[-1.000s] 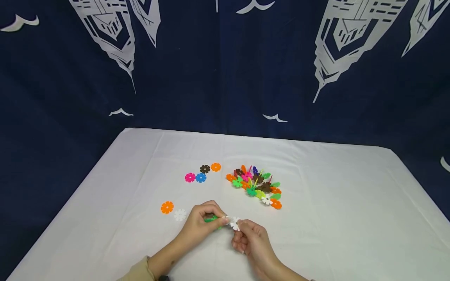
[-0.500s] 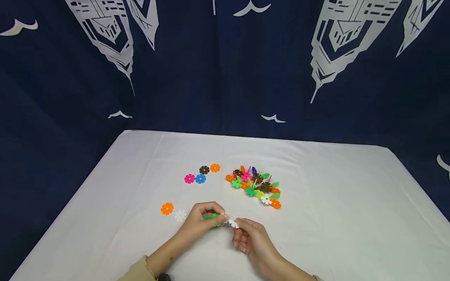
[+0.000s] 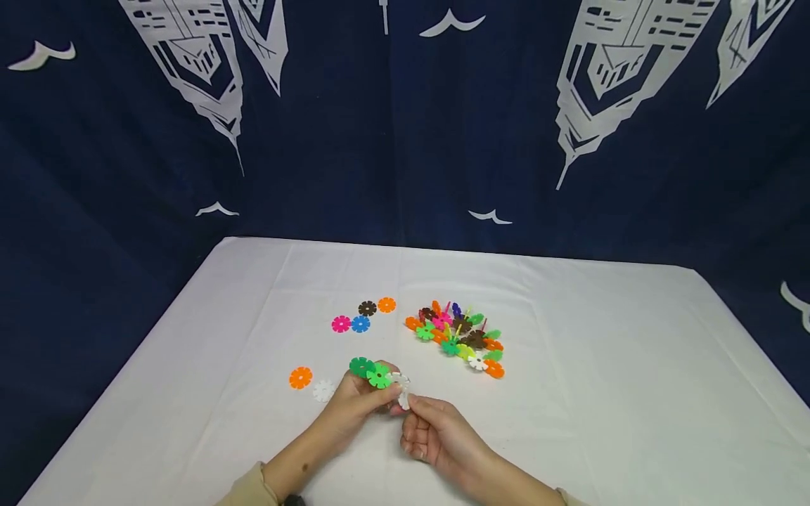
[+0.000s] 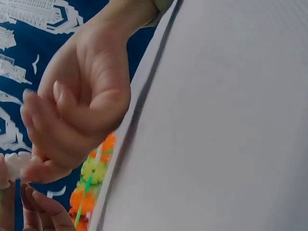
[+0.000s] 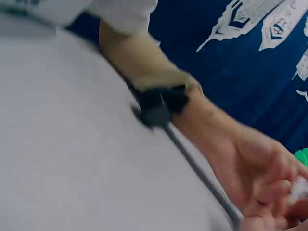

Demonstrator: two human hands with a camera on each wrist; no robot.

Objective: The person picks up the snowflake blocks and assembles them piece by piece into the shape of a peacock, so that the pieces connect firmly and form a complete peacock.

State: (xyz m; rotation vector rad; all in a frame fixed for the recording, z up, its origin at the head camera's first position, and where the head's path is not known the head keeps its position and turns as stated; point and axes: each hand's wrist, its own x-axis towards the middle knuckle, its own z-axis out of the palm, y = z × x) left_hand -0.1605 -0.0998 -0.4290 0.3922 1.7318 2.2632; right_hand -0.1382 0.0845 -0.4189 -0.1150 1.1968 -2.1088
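Observation:
In the head view my left hand (image 3: pixel 351 407) grips a short joined chain of flower-shaped notched discs. A dark green disc (image 3: pixel 361 367) and a light green disc (image 3: pixel 379 376) rise above the thumb, flat sides showing. Pale white discs (image 3: pixel 401 380) follow at the fingertips. My right hand (image 3: pixel 443 439) pinches the lowest white disc (image 3: pixel 403 401) between thumb and index finger, other fingers curled in. The left wrist view shows the right hand at a white disc (image 4: pixel 18 164). At the right wrist view's edge, a green disc (image 5: pixel 302 156) shows beyond the left hand.
An assembled cluster of colourful discs (image 3: pixel 462 337) lies right of centre on the white-covered table (image 3: pixel 601 393). Loose pink (image 3: pixel 341 324), blue (image 3: pixel 361 324), brown (image 3: pixel 367 308) and orange (image 3: pixel 387 305) discs lie behind the hands. Another orange disc (image 3: pixel 300 378) and a white disc (image 3: pixel 323 391) lie left.
The left hand has turned, bringing the green discs up to face the head camera. The right hand has shifted slightly left, still pinching the white disc.

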